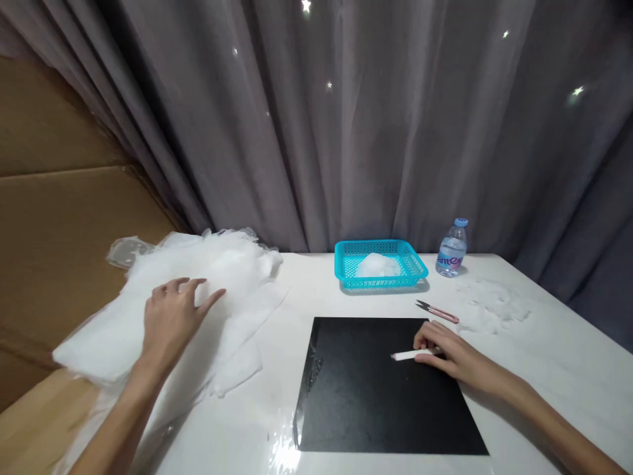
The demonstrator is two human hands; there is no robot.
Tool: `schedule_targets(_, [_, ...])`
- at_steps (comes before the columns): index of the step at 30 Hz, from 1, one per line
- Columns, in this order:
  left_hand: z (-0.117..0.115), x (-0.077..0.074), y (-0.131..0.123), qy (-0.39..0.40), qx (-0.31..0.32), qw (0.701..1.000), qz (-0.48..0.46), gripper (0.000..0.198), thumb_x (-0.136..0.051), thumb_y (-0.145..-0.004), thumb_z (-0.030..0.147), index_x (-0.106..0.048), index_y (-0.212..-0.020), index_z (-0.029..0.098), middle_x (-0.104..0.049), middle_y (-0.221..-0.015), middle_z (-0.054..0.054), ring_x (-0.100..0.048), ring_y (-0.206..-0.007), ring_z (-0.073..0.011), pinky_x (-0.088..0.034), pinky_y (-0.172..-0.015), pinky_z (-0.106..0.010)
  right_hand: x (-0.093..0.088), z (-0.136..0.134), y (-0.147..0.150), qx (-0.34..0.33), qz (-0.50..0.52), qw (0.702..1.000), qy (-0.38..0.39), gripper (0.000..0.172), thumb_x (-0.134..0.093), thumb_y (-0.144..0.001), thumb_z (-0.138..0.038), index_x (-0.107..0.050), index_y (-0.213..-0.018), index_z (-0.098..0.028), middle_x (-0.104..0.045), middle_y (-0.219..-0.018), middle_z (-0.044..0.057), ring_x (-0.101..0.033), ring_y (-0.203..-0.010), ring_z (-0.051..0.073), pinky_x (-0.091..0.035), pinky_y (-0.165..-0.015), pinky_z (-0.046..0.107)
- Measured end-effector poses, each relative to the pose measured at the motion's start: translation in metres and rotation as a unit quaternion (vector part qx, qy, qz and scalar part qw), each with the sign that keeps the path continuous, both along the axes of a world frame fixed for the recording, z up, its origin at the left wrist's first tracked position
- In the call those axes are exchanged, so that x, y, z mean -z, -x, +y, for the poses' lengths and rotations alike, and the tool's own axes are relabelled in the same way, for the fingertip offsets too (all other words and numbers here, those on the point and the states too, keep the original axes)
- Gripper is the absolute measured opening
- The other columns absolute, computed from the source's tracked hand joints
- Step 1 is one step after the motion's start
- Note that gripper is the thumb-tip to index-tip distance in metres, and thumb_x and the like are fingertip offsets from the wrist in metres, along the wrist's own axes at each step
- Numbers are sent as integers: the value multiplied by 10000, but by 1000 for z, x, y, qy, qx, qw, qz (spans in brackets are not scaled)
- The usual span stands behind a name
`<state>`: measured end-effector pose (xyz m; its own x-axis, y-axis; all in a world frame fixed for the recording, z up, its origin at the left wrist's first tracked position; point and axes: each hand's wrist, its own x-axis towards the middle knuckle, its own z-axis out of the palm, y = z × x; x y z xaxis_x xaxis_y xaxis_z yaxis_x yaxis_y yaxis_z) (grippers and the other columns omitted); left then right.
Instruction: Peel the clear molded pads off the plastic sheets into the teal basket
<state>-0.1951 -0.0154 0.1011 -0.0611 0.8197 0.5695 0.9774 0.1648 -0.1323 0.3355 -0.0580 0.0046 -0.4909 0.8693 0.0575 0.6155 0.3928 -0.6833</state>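
Observation:
My left hand [173,313] is over a big pile of fluffy white stuffing [230,260] on the left of the table, thumb and fingers spread apart. Whether it touches the fluff I cannot tell. On the right, my right hand [455,355] pinches a slim white stick [406,355] with a small dark, pinkish tip pointing left. This hand is at the right edge of a flat black board [376,402], with the stick above the board's surface. Pink-handled thread snips [440,312] lie just behind the right hand.
A turquoise plastic basket [380,283] at the back holds a small mound of white stuffing. To its right stands a water bottle [452,251]. Loose white fluff [494,303] lies on the white table [237,429]. Brown cardboard [59,237] rises at the left; a grey curtain hangs behind.

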Motion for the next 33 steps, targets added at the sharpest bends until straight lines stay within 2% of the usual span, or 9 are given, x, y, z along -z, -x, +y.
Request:
schedule_targets(3, [-2,10,3,-1,31,999,38,493,-401,-1049,485,-678,-1191,103,-649,-1272,-210,-597,-1173,-430,-472,-961,-487,4,1,5,7,15,1000,18,248,-536,-1053,-451,-593,-937,-240,-624,-974,42,-597,-925,223,-487,-855,353])
schedule_targets(8, [6,39,-16,26,76,995,67,593,-522,-979,540,-631,-1313,63,-623,-1336,-282,-570,-1235,-454,-449,-1021,-533,7,-3,8,23,14,999,19,230,-524,-1059,-428,-584,-943,-239,-610,-953,36,-594,-926,221,-480,-854,354])
schedule_targets(14, [9,62,-44,56,97,993,46,540,-580,-934,522,-683,-1267,109,-607,-1427,-280,-482,-1393,-461,-254,-1196,-635,9,-4,12,31,9,999,-6,241,-501,-1069,-430,-581,-956,-233,-596,-933,34,-596,-889,213,-476,-832,348])
schedule_targets(17, [8,65,-56,74,104,991,34,446,-551,-958,452,-718,-1154,88,-671,-1318,-288,-534,-1356,-462,-343,-1148,-593,9,-5,14,29,10,999,-11,241,-494,-1073,-424,-577,-953,-231,-596,-937,35,-590,-880,210,-475,-825,346])
schedule_targets(19, [8,65,-63,98,116,988,31,329,-469,-992,308,-735,-1013,115,-744,-1130,-244,-662,-1189,-406,-472,-998,-494,9,-6,14,26,9,1000,-13,244,-487,-1075,-424,-577,-954,-231,-594,-940,35,-589,-884,211,-477,-827,347])
schedule_targets(21, [8,62,-70,116,118,986,31,319,-411,-989,193,-715,-912,132,-761,-954,-194,-733,-971,-348,-506,-780,-395,9,-6,15,23,7,1000,-17,243,-483,-1076,-419,-574,-953,-230,-592,-940,37,-589,-888,212,-479,-827,345])
schedule_targets(23, [6,56,-75,113,110,987,30,311,-392,-990,156,-690,-904,138,-760,-892,-162,-740,-836,-309,-453,-641,-343,10,-6,15,23,4,999,-22,234,-485,-1076,-409,-570,-953,-229,-593,-937,39,-590,-886,212,-480,-822,343])
schedule_targets(27, [0,33,-84,56,83,995,22,341,-332,-1062,227,-654,-988,144,-768,-946,-144,-727,-769,-270,-375,-578,-316,11,-4,16,23,-6,999,-36,222,-488,-1077,-390,-561,-946,-226,-592,-928,37,-585,-873,211,-471,-805,339])
schedule_targets(33, [-16,-16,-107,-58,68,996,-5,336,-318,-1089,333,-602,-1105,153,-748,-1044,-140,-710,-743,-252,-329,-555,-308,11,-3,17,19,-18,998,-52,228,-477,-1091,-397,-533,-945,-230,-595,-929,30,-585,-863,210,-454,-785,333])
